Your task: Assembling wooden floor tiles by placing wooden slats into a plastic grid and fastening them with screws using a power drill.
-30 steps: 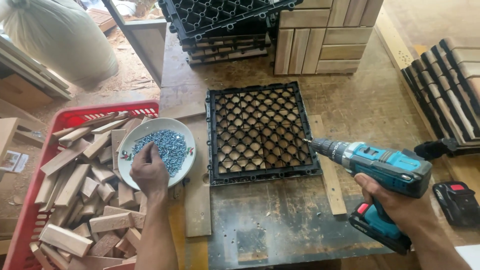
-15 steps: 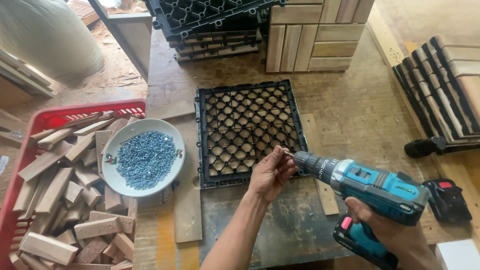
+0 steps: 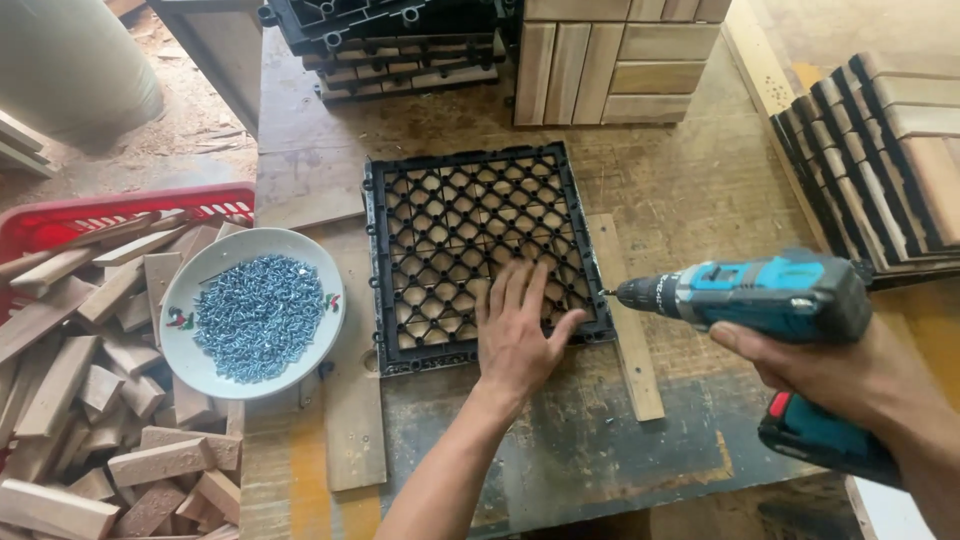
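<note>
Black plastic lattice tile (image 3: 470, 225) is seen from the head camera, laid flat at the centre of a worn wooden workbench (image 3: 700, 190). The left hand (image 3: 520, 330) is pressed on its corner at 5 o'clock, fingers spread, nothing gripped. The right hand (image 3: 850, 370), at 4 o'clock, is closed round a blue cordless drill (image 3: 760, 295), its bit aimed at the tile's right edge. A white bowl of silver screws (image 3: 255, 312) is placed at 9 o'clock, beside a red crate of wooden offcuts (image 3: 90, 400).
</note>
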